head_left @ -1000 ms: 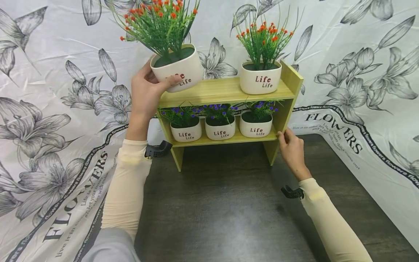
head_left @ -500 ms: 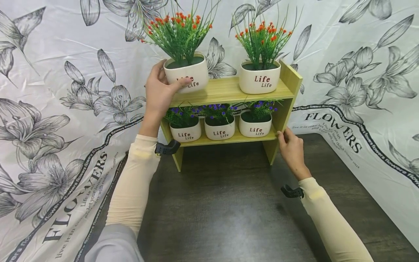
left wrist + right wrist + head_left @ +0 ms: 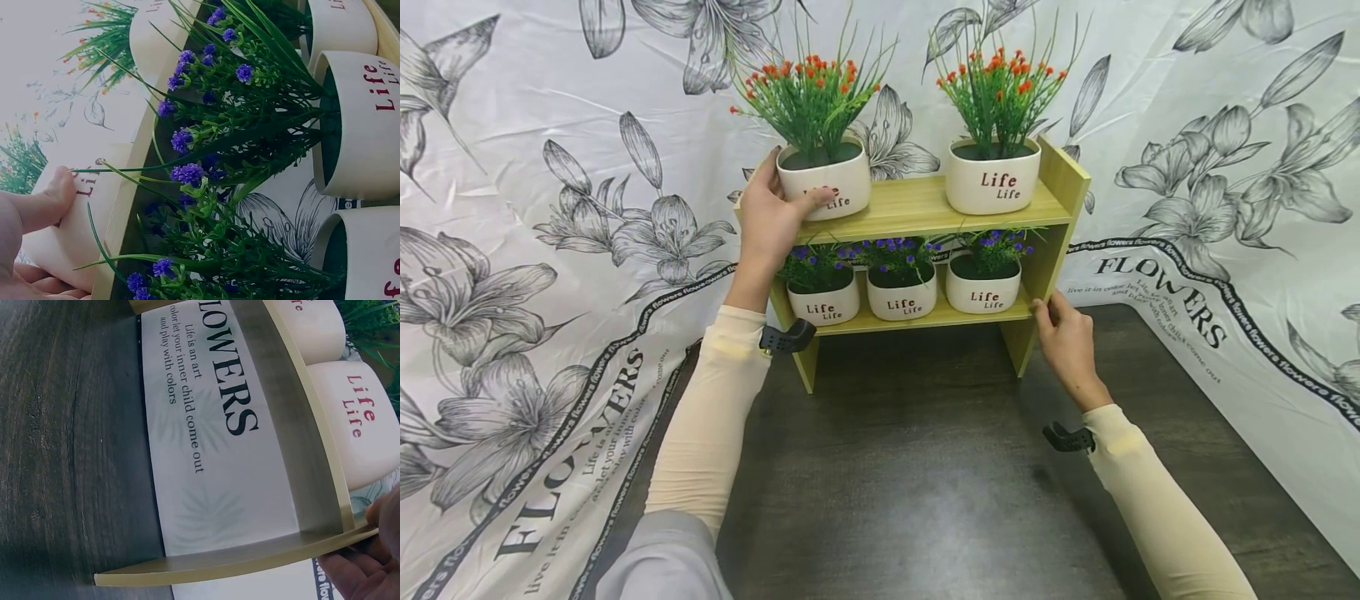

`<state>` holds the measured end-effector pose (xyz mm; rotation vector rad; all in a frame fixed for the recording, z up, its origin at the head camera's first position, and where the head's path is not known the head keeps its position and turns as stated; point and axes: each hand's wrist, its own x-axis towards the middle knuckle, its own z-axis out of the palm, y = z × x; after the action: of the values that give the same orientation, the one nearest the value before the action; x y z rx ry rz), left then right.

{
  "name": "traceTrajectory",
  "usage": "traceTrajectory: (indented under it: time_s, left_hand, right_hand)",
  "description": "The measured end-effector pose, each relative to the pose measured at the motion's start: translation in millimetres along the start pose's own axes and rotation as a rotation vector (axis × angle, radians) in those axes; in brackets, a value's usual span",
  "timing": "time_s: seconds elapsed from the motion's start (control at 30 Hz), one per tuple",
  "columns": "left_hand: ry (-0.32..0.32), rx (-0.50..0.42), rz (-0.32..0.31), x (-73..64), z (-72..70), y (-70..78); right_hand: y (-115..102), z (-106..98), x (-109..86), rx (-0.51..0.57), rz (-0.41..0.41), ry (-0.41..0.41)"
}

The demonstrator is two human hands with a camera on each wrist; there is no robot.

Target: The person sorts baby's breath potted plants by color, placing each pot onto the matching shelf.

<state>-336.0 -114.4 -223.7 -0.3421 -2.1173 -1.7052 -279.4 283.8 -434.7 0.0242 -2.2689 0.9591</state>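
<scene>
My left hand (image 3: pixel 771 221) grips a white potted plant (image 3: pixel 842 177) with red-orange flowers, thumb across its "Life" lettering and fingers round its left side. The pot is upright at the left end of the top board of a wooden shelf (image 3: pixel 910 208). In the left wrist view, the thumb (image 3: pixel 53 197) presses on the pot's front. My right hand (image 3: pixel 1070 346) pinches the edge of the shelf's right side panel (image 3: pixel 250 570), level with the lower board. A second red-flowered potted plant (image 3: pixel 992 179) stands at the top board's right end.
On the lower board stand three white pots with purple flowers: a left pot (image 3: pixel 823 302), a middle pot (image 3: pixel 902 293) and a right pot (image 3: pixel 983 287). The shelf stands on a dark wood-grain table (image 3: pixel 917 467). A flower-printed cloth (image 3: pixel 617 167) hangs behind and at both sides.
My left hand has brought the red-flowered pot rightward and down to the top board, and its tilt has straightened. My right hand stays on the side panel.
</scene>
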Motion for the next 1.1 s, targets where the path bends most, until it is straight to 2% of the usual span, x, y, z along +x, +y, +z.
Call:
traceTrajectory:
  time_s: [0.23,0.5,0.7,0.93,1.1]
  left_hand:
    - [-0.010,0.070,-0.025,-1.1,-1.3,-2.6]
    - [-0.019,0.150,-0.096,-4.0,-2.3,0.9]
    - [-0.024,0.194,-0.107,-4.5,-2.6,1.6]
    - [-0.040,0.205,-0.080,-8.4,-3.8,2.6]
    - [-0.031,0.201,-0.010,-17.5,-8.9,7.1]
  right_hand:
    - [-0.4,0.6,0.3,0.008,-0.006,0.006]
    - [-1.1,0.6,-1.4,-0.011,-0.026,0.020]
    - [-1.2,-0.4,-1.2,-0.003,-0.020,0.019]
    - [-0.9,-0.2,-1.6,0.001,-0.012,0.019]
    - [-1.0,-0.8,-1.2,0.005,-0.007,0.013]
